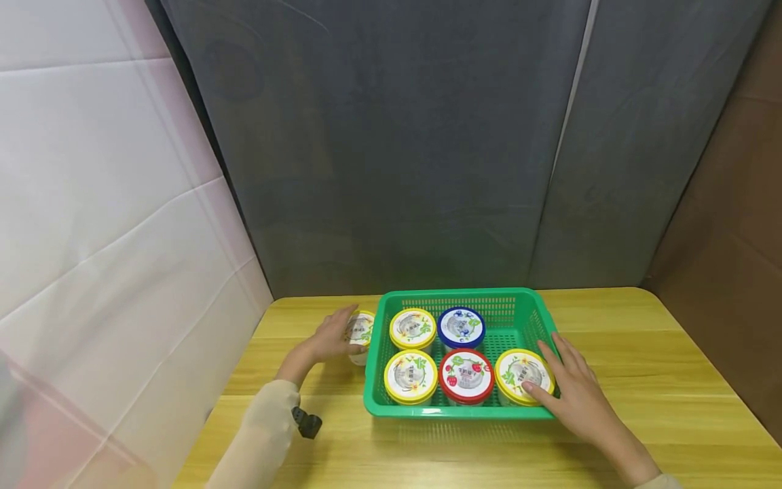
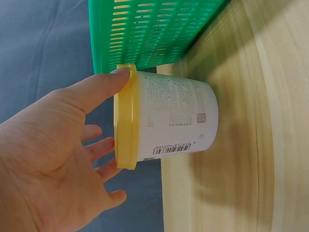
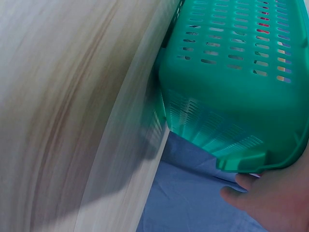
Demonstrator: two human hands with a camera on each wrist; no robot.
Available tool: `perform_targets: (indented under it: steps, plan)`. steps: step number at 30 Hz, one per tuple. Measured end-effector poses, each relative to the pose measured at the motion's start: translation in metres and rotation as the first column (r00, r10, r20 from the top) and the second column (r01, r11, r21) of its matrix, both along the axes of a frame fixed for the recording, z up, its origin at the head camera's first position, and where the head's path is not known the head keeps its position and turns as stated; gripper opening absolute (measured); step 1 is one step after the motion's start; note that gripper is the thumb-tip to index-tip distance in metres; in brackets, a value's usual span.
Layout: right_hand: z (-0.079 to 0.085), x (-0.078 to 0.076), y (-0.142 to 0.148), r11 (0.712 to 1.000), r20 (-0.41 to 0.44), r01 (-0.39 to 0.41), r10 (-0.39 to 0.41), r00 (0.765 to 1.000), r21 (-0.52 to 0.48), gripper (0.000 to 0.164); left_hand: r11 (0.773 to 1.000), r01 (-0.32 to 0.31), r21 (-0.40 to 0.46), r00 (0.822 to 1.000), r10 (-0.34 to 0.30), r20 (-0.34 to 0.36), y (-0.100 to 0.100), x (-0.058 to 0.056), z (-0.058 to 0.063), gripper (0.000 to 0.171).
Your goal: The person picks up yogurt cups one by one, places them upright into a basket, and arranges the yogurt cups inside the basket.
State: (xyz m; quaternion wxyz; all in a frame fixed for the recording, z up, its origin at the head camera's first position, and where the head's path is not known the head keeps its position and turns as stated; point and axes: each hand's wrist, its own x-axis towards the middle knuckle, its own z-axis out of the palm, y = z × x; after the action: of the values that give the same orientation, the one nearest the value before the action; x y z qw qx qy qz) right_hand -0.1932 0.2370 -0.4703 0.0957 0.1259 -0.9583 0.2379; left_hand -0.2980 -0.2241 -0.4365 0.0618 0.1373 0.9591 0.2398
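Note:
My left hand (image 1: 330, 336) holds a white tub (image 2: 176, 116) with a yellow lid, just outside the basket's left side. In the left wrist view the thumb touches the lid's rim; other fingers reach behind the lid. Whether the tub stands on the table, I cannot tell. My right hand (image 1: 574, 387) lies over the right rim of the green basket (image 1: 464, 411). Its thumb is over the yellow-lidded tub (image 1: 522, 373) in the front right corner, fingers spread. Also inside are a red-lidded tub (image 1: 467, 377), a blue-lidded tub (image 1: 461, 327) and two yellow-lidded tubs (image 1: 412, 377) on the left.
The basket sits on a wooden table (image 1: 647, 353). Dark grey panels (image 1: 415, 149) rise behind the table. A white sheet (image 1: 110, 204) hangs at left and a brown wall (image 1: 733, 258) stands at right. A small black device (image 1: 307, 422) is on the left sleeve.

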Motion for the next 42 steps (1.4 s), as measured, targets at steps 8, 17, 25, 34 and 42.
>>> perform_targets:
  steps: [8, 17, 25, 34, 42]
  plan:
    - [-0.002, 0.0, 0.001, 1.0, 0.008, -0.003, 0.003, 1.0, -0.003, 0.083, 1.0, -0.019, -0.022, 1.0, 0.019, -0.002, 0.0, -0.002, -0.001, 0.099]
    - [-0.002, -0.001, 0.0, 1.0, 0.006, 0.003, -0.003, 1.0, -0.001, 0.083, 0.999, -0.019, -0.03, 1.0, 0.019, -0.008, 0.002, -0.001, -0.002, 0.096]
    - [-0.001, -0.001, 0.0, 1.0, 0.005, 0.004, -0.004, 1.0, -0.005, 0.083, 0.999, -0.025, -0.023, 0.999, 0.025, -0.022, 0.002, -0.001, -0.003, 0.097]
    - [0.001, 0.001, 0.0, 1.0, 0.014, 0.002, -0.002, 1.0, -0.018, 0.082, 0.999, -0.03, -0.031, 0.999, 0.028, -0.038, 0.001, -0.001, -0.001, 0.097]
    - [0.001, 0.002, -0.001, 1.0, 0.011, 0.002, -0.002, 1.0, -0.015, 0.082, 0.998, -0.052, -0.044, 0.996, 0.048, -0.073, -0.003, 0.002, 0.009, 0.093]
